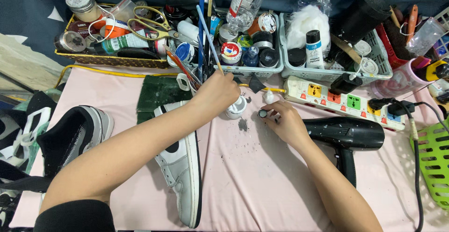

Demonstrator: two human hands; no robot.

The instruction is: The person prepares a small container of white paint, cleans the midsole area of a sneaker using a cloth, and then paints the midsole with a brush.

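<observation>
My left hand (219, 92) is closed around a thin paintbrush (208, 35) whose handle slants up and left; its tip is hidden by the hand, close to a small white paint jar (236, 107). My right hand (284, 122) rests on the pink cloth and pinches a small dark cap (263, 113) just right of that jar. A white and grey sneaker with black trim (183, 166) lies under my left forearm.
A second sneaker (75, 136) lies at the left. A black hair dryer (348, 136) lies right of my right hand, below a white power strip (346, 100). Baskets of paint bottles, brushes and scissors (152, 24) line the back. A green crate (432, 159) stands at the right edge.
</observation>
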